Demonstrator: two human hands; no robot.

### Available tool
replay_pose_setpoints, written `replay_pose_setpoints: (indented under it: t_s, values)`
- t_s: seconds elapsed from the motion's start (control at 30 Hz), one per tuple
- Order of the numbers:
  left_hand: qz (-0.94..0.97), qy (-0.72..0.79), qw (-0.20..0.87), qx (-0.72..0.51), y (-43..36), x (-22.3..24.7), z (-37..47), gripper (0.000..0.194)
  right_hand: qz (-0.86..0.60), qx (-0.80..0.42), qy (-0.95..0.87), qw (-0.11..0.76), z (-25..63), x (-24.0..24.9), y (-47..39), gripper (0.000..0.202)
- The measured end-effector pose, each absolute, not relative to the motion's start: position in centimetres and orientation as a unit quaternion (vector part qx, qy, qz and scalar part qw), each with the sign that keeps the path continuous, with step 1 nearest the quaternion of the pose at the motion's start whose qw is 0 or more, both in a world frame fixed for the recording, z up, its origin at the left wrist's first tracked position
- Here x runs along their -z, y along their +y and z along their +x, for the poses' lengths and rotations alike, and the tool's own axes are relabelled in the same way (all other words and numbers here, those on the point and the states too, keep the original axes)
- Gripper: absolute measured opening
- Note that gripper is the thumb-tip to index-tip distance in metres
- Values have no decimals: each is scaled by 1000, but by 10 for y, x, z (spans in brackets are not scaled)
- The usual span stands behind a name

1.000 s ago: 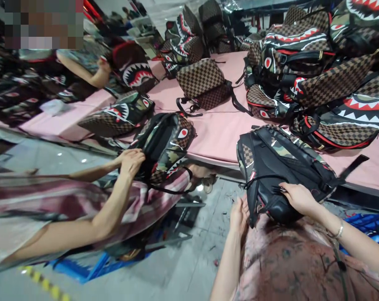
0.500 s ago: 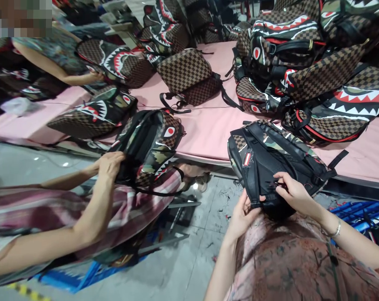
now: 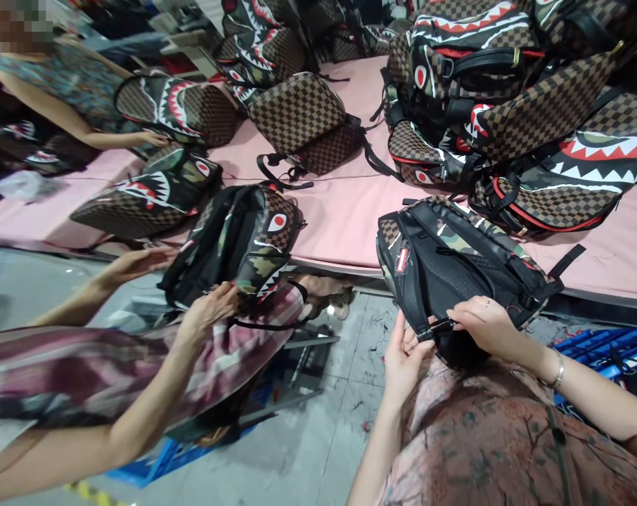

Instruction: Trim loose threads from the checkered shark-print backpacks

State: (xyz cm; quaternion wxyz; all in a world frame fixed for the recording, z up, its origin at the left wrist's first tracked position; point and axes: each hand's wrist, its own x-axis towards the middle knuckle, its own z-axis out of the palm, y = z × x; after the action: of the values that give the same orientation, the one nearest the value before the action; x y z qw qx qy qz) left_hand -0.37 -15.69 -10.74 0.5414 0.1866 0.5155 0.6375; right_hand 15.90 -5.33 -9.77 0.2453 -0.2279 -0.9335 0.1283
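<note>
A black backpack (image 3: 458, 270) with camouflage and checkered panels leans against the table edge in front of me, its padded back and straps facing up. My left hand (image 3: 407, 357) pinches the lower end of a shoulder strap (image 3: 409, 303) at the bag's near left corner. Over the bag's lower part, my right hand (image 3: 484, 325) is closed around small dark thread snips (image 3: 441, 325). Their tip points left and meets the strap end by my left fingers. Whether the blades touch the strap itself I cannot tell.
Several checkered shark-mouth backpacks (image 3: 550, 133) are piled on the pink-covered table (image 3: 339, 211). At my left, a co-worker's hands (image 3: 210, 309) handle another backpack (image 3: 268, 246). Blue crates (image 3: 595, 358) stand low at the right. Thread scraps lie on the floor (image 3: 350, 365).
My right hand has moved left and down, bringing the snips to the strap end in my left hand. The co-worker's hands have moved apart on their bag.
</note>
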Motion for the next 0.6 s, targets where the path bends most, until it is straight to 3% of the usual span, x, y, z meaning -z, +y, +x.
replay_pose_setpoints:
  t_s: [0.3, 0.6]
  values:
    - [204, 535, 544, -613, -155, 106, -2, 88, -168, -57, -969, 174, 155, 81, -41, 22]
    - [191, 526, 551, -620, -155, 102, -2, 87, -145, -82, -969, 181, 154, 86, -36, 20]
